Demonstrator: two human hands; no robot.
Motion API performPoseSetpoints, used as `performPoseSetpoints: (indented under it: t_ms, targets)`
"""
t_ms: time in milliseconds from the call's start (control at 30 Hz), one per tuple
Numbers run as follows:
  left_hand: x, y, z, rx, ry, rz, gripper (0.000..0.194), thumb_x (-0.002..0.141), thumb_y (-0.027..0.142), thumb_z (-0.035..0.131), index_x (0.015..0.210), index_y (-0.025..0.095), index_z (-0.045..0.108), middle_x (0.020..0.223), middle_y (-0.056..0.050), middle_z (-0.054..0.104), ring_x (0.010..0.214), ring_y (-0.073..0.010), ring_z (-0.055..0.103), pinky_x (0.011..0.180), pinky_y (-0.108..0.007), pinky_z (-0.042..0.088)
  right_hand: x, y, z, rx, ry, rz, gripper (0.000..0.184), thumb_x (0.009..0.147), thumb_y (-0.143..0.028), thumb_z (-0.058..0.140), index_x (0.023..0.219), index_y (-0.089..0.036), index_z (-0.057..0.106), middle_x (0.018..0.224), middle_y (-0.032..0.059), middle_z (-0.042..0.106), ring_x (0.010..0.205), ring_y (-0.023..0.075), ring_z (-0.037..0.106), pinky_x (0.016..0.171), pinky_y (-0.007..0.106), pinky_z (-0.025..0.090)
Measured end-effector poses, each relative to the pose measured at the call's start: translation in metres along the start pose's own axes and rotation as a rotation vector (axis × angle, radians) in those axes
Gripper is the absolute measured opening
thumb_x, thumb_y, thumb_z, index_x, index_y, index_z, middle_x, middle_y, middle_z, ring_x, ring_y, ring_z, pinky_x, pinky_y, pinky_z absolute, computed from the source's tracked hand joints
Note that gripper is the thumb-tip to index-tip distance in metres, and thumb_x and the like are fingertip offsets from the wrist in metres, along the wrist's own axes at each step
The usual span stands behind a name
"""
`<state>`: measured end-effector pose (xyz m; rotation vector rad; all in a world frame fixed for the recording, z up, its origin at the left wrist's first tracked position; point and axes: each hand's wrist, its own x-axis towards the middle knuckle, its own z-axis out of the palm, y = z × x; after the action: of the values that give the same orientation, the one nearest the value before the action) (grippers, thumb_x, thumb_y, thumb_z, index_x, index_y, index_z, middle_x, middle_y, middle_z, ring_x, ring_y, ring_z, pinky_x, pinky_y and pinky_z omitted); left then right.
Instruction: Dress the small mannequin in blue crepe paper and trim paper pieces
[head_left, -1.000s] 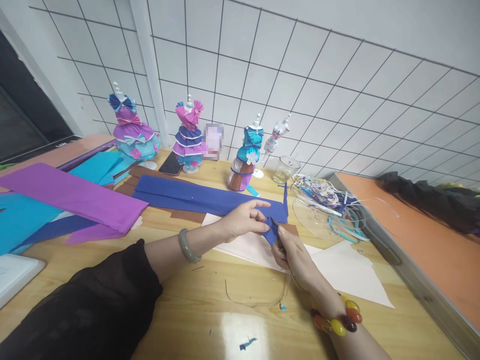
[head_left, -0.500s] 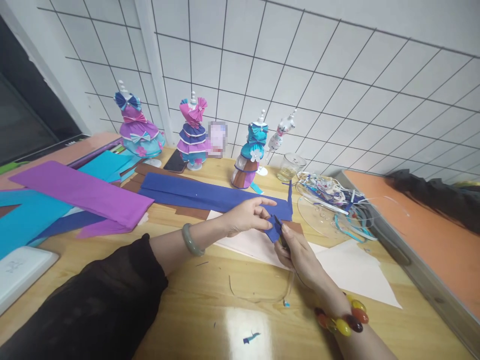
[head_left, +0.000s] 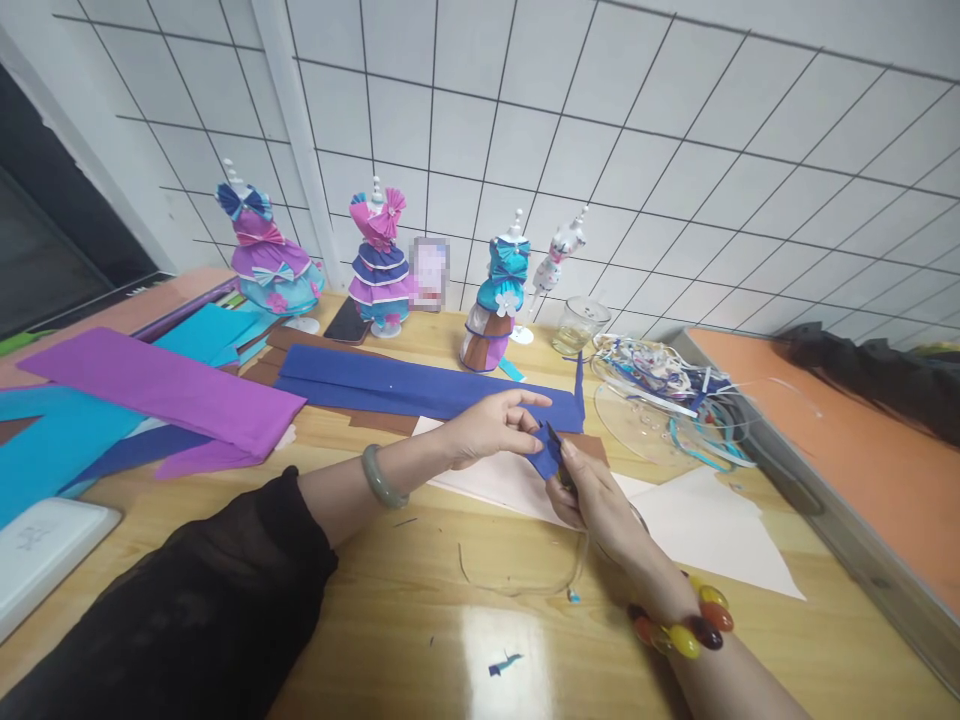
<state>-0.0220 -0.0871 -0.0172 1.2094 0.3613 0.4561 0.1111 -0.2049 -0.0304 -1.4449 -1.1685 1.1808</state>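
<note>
A small piece of blue crepe paper or cloth (head_left: 545, 459) is pinched between the thumb and fingers of my left hand (head_left: 496, 430), its index finger stretched out. My right hand (head_left: 592, 492) is closed round small dark scissors (head_left: 553, 436), whose blades lie at the blue piece; the handles are mostly hidden in my palm. Behind my hands a long folded blue strip (head_left: 420, 388) lies across the table. Under them are pale pink sheets (head_left: 499, 487) and a brown piece (head_left: 592, 447).
Dress forms in small gowns (head_left: 379, 265) stand along the tiled wall, near a phone (head_left: 346, 322) and a glass (head_left: 581, 325). Purple (head_left: 172, 385) and turquoise (head_left: 67, 450) strips lie left, beside a white box (head_left: 52, 555). Ribbon scraps (head_left: 652, 375) are heaped right. A thin cord (head_left: 517, 590) lies in front.
The scissor blades look wider apart half a second ago and closer together now at the blue piece. Both hands stay nearly in place; the view has shifted slightly.
</note>
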Motion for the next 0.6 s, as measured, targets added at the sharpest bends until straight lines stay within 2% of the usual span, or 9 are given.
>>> performPoseSetpoints:
  t_ms: [233, 600]
  targets:
    - [0.0013, -0.0016, 0.0, 0.009, 0.0, 0.001, 0.058, 0.06, 0.009, 0.071, 0.115, 0.012, 0.052, 0.068, 0.005, 0.054, 0.064, -0.0064, 0.05, 0.071, -0.026, 0.038, 0.001, 0.0053, -0.0007, -0.012, 0.004, -0.037, 0.057, 0.09, -0.06, 0.029, 0.048, -0.022, 0.031, 0.039, -0.0065, 0.026, 0.035, 0.0068, 0.022, 0.037, 0.024, 0.017]
    - [0.0039, -0.0082, -0.0017, 0.021, 0.003, 0.045, 0.057, 0.061, 0.012, 0.073, 0.114, 0.013, 0.053, 0.071, 0.004, 0.053, 0.069, -0.0075, 0.051, 0.072, -0.026, 0.039, 0.0017, 0.001, 0.0021, 0.035, 0.042, -0.02, 0.056, 0.088, -0.06, 0.032, 0.047, -0.022, 0.031, 0.038, -0.0064, 0.027, 0.033, 0.0063, 0.023, 0.036, 0.023, 0.019]
